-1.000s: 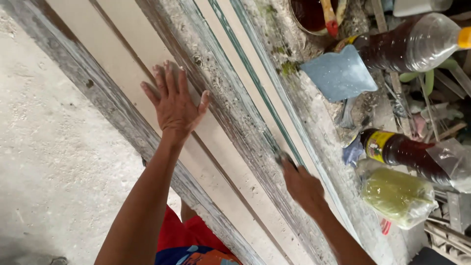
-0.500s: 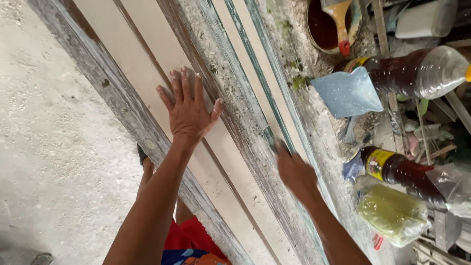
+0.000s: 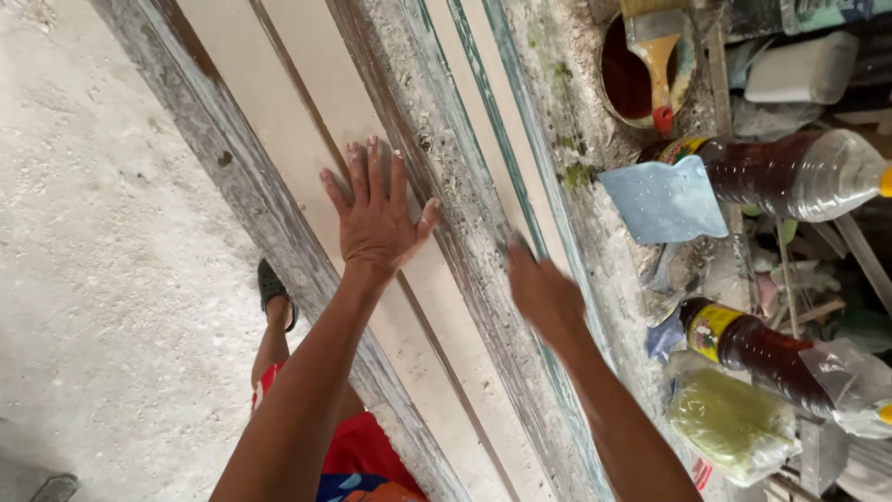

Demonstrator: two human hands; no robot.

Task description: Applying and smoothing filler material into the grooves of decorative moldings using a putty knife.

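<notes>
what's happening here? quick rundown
A person leans over a weathered wooden frame with pale panels. The left hand lies flat, fingers spread, on one panel. The right hand is blurred against the rough middle rail; whether it holds anything cannot be told. Off to the right sit a can of dark red liquid with a paintbrush across it, a blue scraper and two bottles of dark liquid.
</notes>
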